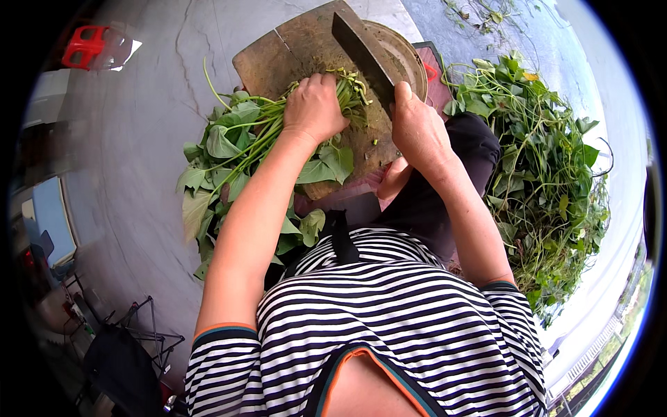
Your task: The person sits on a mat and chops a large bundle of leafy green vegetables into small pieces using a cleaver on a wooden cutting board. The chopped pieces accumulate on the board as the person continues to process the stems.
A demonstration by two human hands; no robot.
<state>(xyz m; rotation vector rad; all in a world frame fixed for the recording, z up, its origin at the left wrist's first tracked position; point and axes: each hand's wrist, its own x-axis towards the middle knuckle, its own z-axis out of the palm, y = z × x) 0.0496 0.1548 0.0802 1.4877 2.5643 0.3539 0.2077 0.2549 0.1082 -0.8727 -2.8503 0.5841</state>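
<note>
My left hand (pixel 315 107) presses a bunch of leafy green vines (pixel 260 125) down on a worn wooden cutting board (pixel 260 57). The cut stem ends (pixel 351 83) poke out to the right of my fingers, and the broad leaves hang over the board's left side. My right hand (pixel 419 127) grips the handle of a cleaver (pixel 362 54) with a dark, broad blade. The blade slants up and to the left above the board, apart from the stems. Small green bits lie scattered on the wood near the cut ends.
A big heap of leafy vines (pixel 542 182) lies on the floor at my right. Behind the board sits a round, shallow basin (pixel 398 47). A red plastic stool (pixel 86 47) stands at the far left. A folding metal frame (pixel 153 333) is at the lower left.
</note>
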